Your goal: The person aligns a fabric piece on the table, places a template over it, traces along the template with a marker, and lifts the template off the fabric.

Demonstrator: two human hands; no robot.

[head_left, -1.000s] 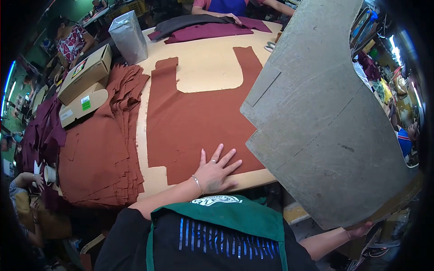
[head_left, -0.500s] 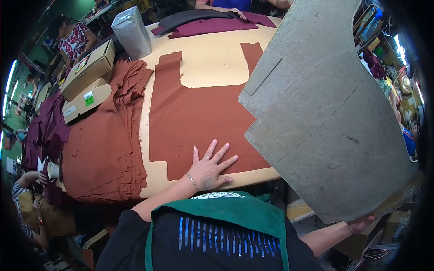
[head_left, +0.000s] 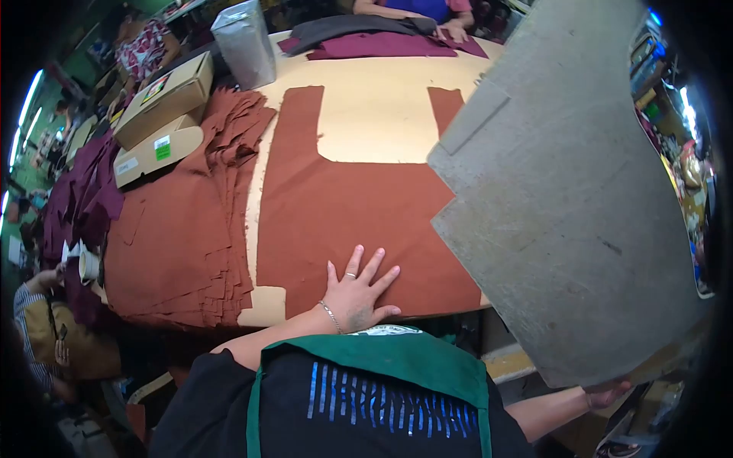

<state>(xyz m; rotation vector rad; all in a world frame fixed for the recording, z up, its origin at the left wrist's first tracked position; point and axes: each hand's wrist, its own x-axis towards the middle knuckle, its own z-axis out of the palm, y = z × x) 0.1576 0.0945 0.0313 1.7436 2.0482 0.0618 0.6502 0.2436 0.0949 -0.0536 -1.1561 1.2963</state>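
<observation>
My left hand (head_left: 359,296) lies flat with fingers spread on a rust-brown cloth piece (head_left: 351,206) near the table's front edge. The cloth has a wide cut-out at its far side. At the right, a large stiff grey panel (head_left: 573,198) with a notched left edge covers part of the cloth. My right hand (head_left: 608,393) is at the panel's lower edge and grips it from beneath; its fingers are partly hidden.
A stack of rust-brown pieces (head_left: 179,237) lies left, with cardboard boxes (head_left: 164,95) on it and a wrapped grey block (head_left: 244,46) behind. Across the table (head_left: 374,84), a person's hands (head_left: 454,30) touch maroon cloth (head_left: 389,46). Other people are at the left.
The rust-brown cloth has shifted toward me and now reaches the table's front edge under my left hand. The view has shifted slightly. My right hand still grips the panel.
</observation>
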